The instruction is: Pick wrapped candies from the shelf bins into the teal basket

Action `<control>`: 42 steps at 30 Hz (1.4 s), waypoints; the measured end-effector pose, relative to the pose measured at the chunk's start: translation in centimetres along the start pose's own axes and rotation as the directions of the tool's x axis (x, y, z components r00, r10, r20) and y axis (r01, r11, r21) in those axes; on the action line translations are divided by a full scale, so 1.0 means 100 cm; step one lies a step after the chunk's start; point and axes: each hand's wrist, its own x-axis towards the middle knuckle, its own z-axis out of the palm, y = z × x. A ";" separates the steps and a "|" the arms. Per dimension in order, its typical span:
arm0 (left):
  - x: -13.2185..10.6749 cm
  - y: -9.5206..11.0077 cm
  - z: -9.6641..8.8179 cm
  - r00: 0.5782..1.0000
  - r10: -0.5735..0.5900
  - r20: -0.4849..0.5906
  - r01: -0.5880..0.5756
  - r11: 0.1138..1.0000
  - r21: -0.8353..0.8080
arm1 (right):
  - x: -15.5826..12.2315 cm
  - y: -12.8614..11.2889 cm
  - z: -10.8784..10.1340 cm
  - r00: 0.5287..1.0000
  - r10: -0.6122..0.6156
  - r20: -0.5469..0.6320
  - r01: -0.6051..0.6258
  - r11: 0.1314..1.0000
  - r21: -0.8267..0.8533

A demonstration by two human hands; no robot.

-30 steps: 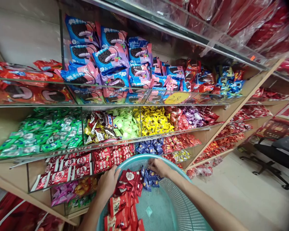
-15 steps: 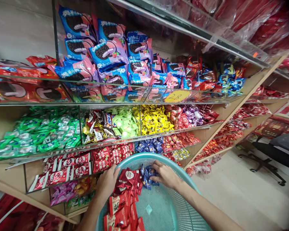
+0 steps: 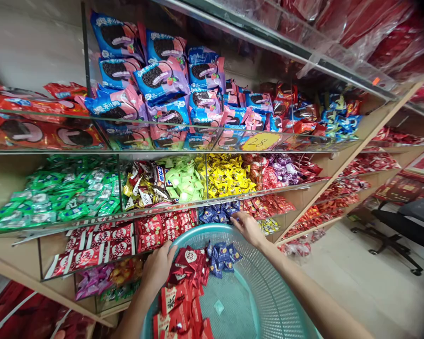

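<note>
My left hand (image 3: 159, 264) is closed on the left rim of a teal plastic basket (image 3: 279, 287). Inside the basket lie red packets (image 3: 183, 301), dark red packets (image 3: 190, 264) and a small heap of dark blue wrapped candies (image 3: 222, 258). Beyond the far rim, my right hand (image 3: 249, 228) reaches to the right end of a shelf bin of dark blue candies (image 3: 215, 213). Its fingers are slightly bent and apart at the edge of those candies, and I see nothing held in them. The fingertips are partly hidden.
Above the basket, glass-fronted shelves hold green candies (image 3: 67, 188), yellow candies (image 3: 228, 176) and blue cookie packs (image 3: 162, 80). Red-and-white packets (image 3: 102, 242) fill a lower bin at left. An office chair (image 3: 403, 226) stands on the floor at right.
My right hand has left the blue candies in the basket and moved up over the far rim to the shelf bin. My left hand stays on the rim.
</note>
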 end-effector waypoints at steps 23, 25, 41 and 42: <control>-0.002 0.001 -0.001 1.000 -0.030 0.006 0.030 0.999 -0.010 | 0.087 -0.023 0.077 0.909 0.349 0.227 -0.332 0.937 -0.107; -0.002 0.001 -0.001 1.000 -0.029 0.010 0.029 1.000 -0.007 | 0.087 -0.021 0.080 0.905 0.364 0.220 -0.355 0.931 -0.079; -0.003 0.003 -0.004 1.000 -0.016 0.008 0.016 1.000 -0.020 | 0.083 -0.011 0.092 0.904 0.365 0.224 -0.424 0.838 0.345; -0.003 0.003 -0.004 1.000 -0.016 0.011 0.017 1.000 -0.020 | 0.082 -0.012 0.089 0.908 0.357 0.220 -0.418 0.821 0.388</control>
